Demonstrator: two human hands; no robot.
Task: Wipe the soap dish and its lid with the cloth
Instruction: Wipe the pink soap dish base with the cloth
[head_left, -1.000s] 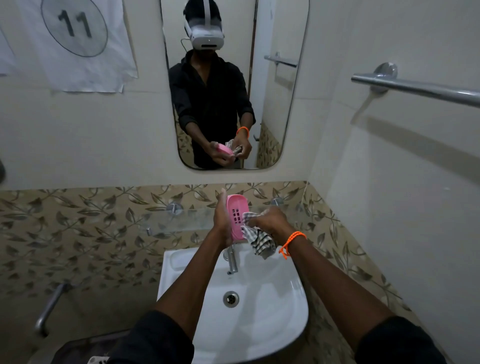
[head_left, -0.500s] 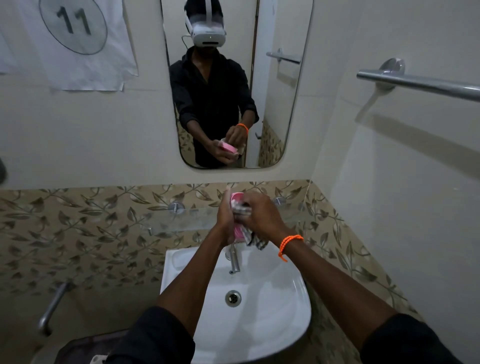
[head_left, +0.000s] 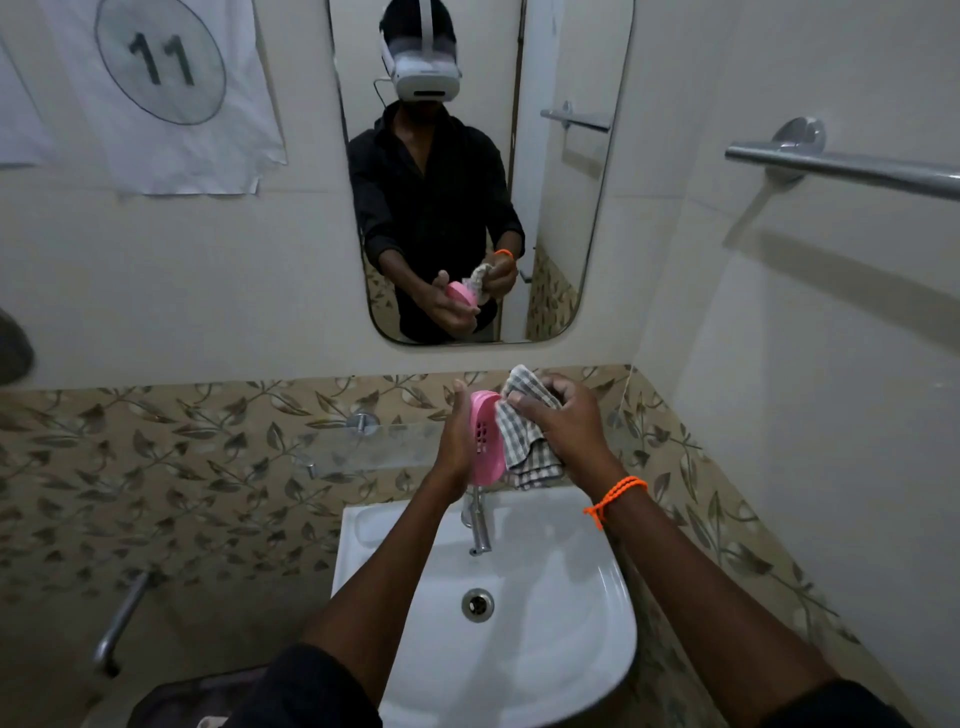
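Observation:
A pink soap dish (head_left: 485, 439) with small drain holes stands on edge above the sink tap, held from its left side by my left hand (head_left: 456, 441). My right hand (head_left: 563, 423) grips a bunched grey-and-white checked cloth (head_left: 524, 441) and presses it against the dish's upper right rim. The rest of the cloth hangs down below my fingers. The lid is not visible.
A white sink (head_left: 597, 597) with a chrome tap (head_left: 479, 525) sits below my hands. A glass shelf (head_left: 374, 447) runs along the leaf-patterned tiles. The mirror (head_left: 550, 208) hangs ahead, a metal towel bar (head_left: 841, 169) on the right wall, and a pipe handle (head_left: 122, 618) at lower left.
My right hand with the cloth has slid off the dish's face toward its upper right rim, uncovering the holes. The dish stays upright in my left hand.

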